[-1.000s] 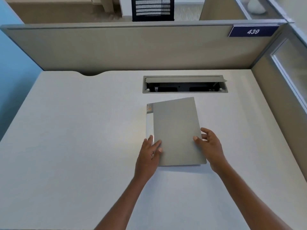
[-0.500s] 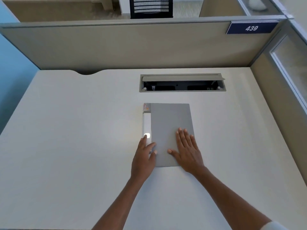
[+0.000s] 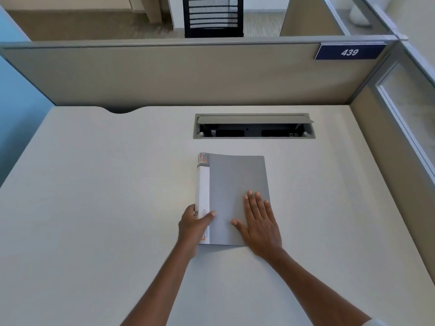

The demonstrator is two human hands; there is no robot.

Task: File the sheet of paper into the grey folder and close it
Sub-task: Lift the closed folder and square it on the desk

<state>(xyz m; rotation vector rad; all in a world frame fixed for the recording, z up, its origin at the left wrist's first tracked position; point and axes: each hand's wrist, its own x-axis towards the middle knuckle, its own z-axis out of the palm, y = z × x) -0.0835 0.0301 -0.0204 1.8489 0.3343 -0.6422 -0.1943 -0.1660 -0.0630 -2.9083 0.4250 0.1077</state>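
Observation:
The grey folder (image 3: 235,182) lies closed and flat on the white desk, its white labelled spine (image 3: 203,184) along the left edge. My left hand (image 3: 194,225) grips the spine near the folder's lower left corner, thumb on top of the cover. Flat on the cover's lower right part rests my right hand (image 3: 259,222), fingers spread. The sheet of paper is not visible; the cover hides whatever is inside.
An open cable tray slot (image 3: 254,127) is sunk into the desk just beyond the folder. Beige partition walls (image 3: 188,74) bound the desk at the back and right, with a sign reading 439 (image 3: 349,52). A black chair back (image 3: 213,16) stands behind the partition.
The raised cover came down flat and the folder is closed. My right hand moved from the cover's right edge onto its top. My left hand shifted from resting beside the spine to gripping it.

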